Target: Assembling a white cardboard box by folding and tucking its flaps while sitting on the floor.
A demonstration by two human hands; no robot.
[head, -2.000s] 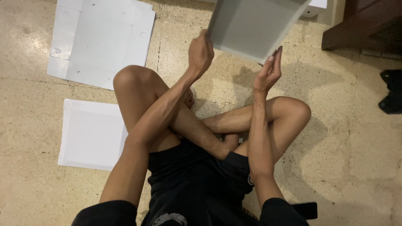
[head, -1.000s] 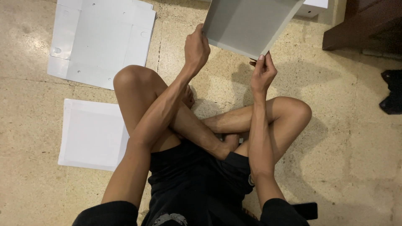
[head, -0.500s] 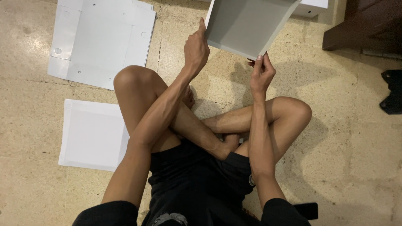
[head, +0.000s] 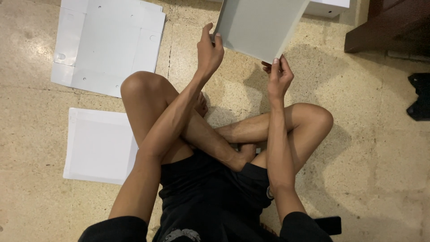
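Note:
I sit cross-legged on the floor and hold a flat white panel up in front of me, tilted and cut off by the top edge of the view. My left hand grips its lower left corner, thumb on the near face. My right hand pinches the lower right edge between fingers and thumb.
Two more white panels lie flat on the speckled stone floor to my left: a large one with small holes and a smaller one. A dark wooden furniture piece stands at the top right. A black object sits at the right edge.
My right hand has closed onto the panel's lower edge. The panel has shifted slightly up and to the left in my grip.

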